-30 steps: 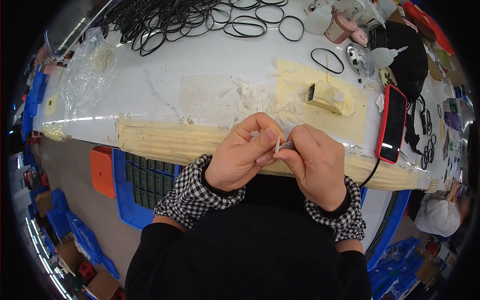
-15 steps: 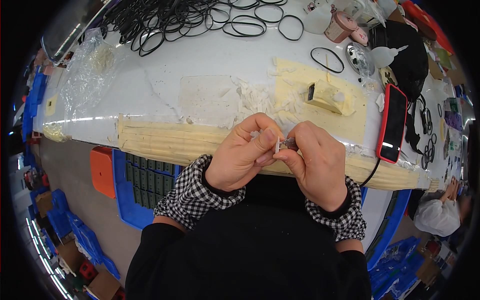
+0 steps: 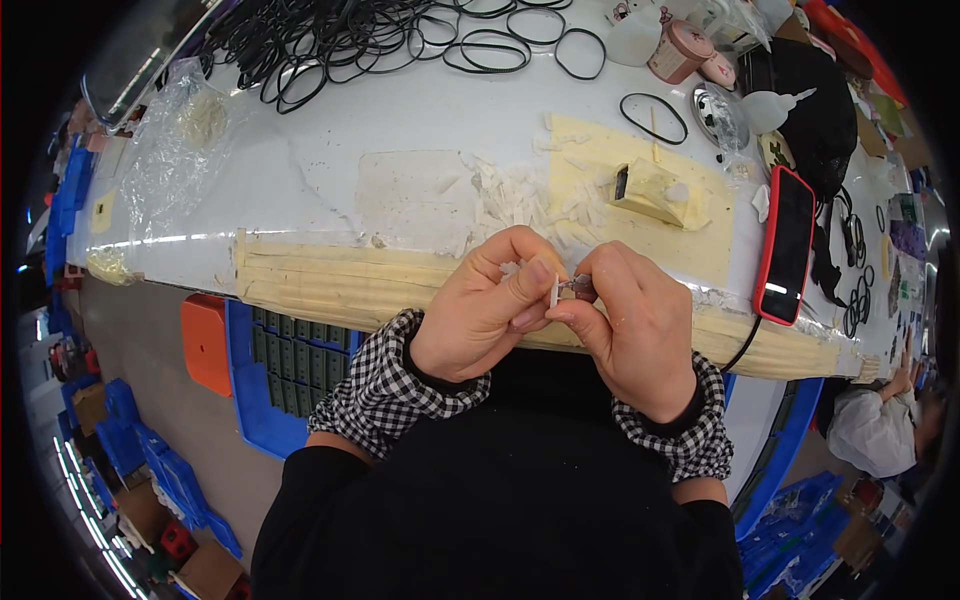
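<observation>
Over the near edge of the table, both my hands are brought close together. Between the thumb and fingers of my left hand (image 3: 480, 310) is a small thin white piece (image 3: 554, 291), mostly covered by the fingers. My right hand (image 3: 642, 325) pinches a small grey, metallic-looking bit (image 3: 580, 286) whose tip is against or very near the white piece; its kind cannot be made out. White shavings and scraps (image 3: 512, 197) lie on the table just beyond my hands. Behind the right hand sits a block wrapped in yellowish tape (image 3: 660, 196), on a yellow sheet (image 3: 600, 240).
Many black rubber rings (image 3: 330, 40) are heaped at the far side. A red-cased phone (image 3: 787, 245) with a cable lies to the right. Crumpled clear plastic (image 3: 180, 140) is at left. Below the edge stand a blue crate (image 3: 262, 415) and an orange stool (image 3: 205, 345). Another person (image 3: 872, 430) sits right.
My hands keep almost the same pose, with both small pieces still pinched. At the far right, the other person's arm has shifted slightly.
</observation>
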